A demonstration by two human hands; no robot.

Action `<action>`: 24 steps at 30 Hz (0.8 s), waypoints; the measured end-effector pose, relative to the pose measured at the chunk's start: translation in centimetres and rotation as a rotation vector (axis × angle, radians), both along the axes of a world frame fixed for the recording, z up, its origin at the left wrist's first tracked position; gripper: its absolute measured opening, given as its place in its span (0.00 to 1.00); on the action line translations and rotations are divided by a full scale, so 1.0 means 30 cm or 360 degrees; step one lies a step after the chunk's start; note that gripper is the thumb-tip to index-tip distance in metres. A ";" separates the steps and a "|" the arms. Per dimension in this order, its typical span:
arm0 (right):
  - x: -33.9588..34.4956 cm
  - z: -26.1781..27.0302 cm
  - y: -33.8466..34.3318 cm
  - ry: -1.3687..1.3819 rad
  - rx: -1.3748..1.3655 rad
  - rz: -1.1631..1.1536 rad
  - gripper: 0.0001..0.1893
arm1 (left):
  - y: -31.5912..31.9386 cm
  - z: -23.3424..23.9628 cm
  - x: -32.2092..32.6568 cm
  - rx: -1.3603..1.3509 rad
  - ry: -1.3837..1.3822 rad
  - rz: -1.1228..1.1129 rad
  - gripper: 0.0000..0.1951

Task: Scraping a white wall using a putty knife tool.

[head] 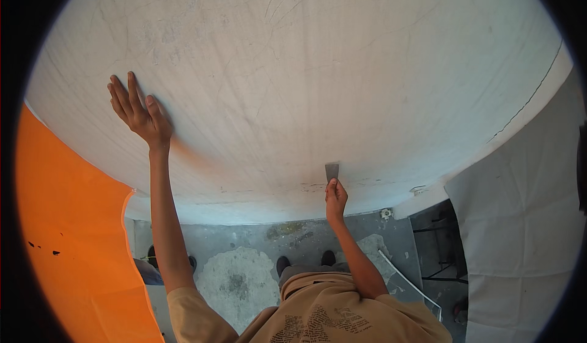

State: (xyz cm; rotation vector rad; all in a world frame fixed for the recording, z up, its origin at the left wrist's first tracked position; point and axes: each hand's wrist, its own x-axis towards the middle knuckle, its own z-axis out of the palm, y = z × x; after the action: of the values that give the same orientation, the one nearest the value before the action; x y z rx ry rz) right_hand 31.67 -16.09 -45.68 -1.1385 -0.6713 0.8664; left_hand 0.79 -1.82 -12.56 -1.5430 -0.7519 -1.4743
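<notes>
A pale plastered wall (293, 91) with fine cracks and scratches fills the upper part of the head view. My left hand (140, 109) lies with its fingers apart against the wall at the upper left, holding nothing. Lower down, right of the middle, my right hand (336, 198) grips a metal putty knife (332, 171) by its lower part, with the blade pointing up at the wall. The blade's broad edge appears to meet the surface, just above a row of dark marks low on the wall.
An orange sheet (78, 233) hangs at the left, a grey one (509, 233) at the right. Below are the stained concrete floor (238, 279), a small fitting (386, 213) at the wall's foot and dark metal legs (442, 269). Another person's shoe (192, 263) shows at lower left.
</notes>
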 end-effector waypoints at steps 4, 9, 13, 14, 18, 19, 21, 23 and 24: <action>0.038 -0.022 -0.019 0.0037 -0.0122 -0.0019 0.22 | 0.003 0.000 0.006 -0.0008 0.0002 -0.0006 0.24; 0.047 0.091 0.046 0.0033 0.0081 0.0060 0.22 | 0.005 -0.003 0.002 -0.0013 -0.0002 -0.0009 0.24; 0.042 -0.003 -0.017 0.0002 -0.0067 0.0013 0.23 | 0.006 0.003 0.005 -0.0004 0.0009 0.0005 0.24; 0.046 -0.022 -0.012 0.0018 -0.0058 0.0024 0.22 | 0.007 0.004 0.010 -0.0005 0.0008 -0.0002 0.24; 0.019 0.102 0.052 0.0035 0.0098 0.0073 0.22 | 0.004 -0.001 0.000 -0.0012 0.0009 -0.0011 0.24; 0.014 0.087 0.038 0.0038 0.0093 0.0073 0.22 | 0.000 -0.001 -0.003 -0.0017 0.0013 -0.0011 0.24; 0.012 0.048 -0.001 -0.0016 -0.0009 0.0056 0.22 | -0.005 0.000 -0.004 -0.0008 0.0015 0.0004 0.23; 0.029 -0.011 -0.030 0.0001 -0.0066 0.0053 0.22 | 0.000 -0.001 0.001 -0.0013 0.0008 -0.0006 0.23; 0.040 -0.029 -0.032 0.0017 -0.0132 0.0046 0.22 | 0.007 -0.005 0.009 -0.0027 -0.0001 -0.0020 0.23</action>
State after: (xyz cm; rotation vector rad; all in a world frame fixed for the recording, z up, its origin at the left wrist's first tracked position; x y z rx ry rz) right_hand 32.86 -17.06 -46.55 -1.1998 -0.6492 0.9317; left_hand 1.05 -1.60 -12.71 -1.5624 -0.7582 -1.4809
